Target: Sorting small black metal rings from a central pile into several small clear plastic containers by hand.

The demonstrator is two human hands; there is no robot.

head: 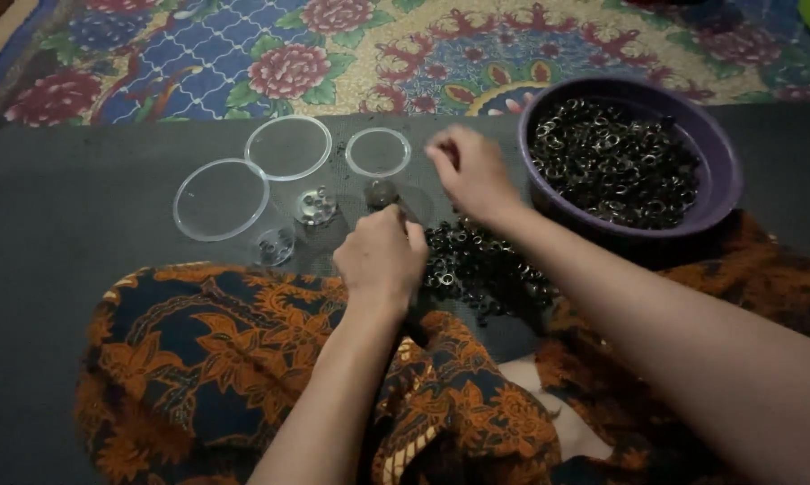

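Small dark rings (481, 265) heaped mid-mat, just right of left hand (380, 259), clenched near a small clear cup (381, 192); contents hidden. Right hand (470, 171) pinched above the heap, grasp unclear. Best picked singly, with pile kept compact. Purple bowl (724, 193) of rings at mat's (82, 180) right edge; clear lids (221, 199) toward far-left.

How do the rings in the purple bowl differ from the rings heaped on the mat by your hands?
The rings in the purple bowl are held inside the bowl's wall; the pile on the mat lies loose on the grey mat. The bowl's lot looks larger and the mat's smaller. The bowl's lot sits off to the right, untouched; the mat pile lies between the left hand and right hand. Both are small, dark, shiny rings.
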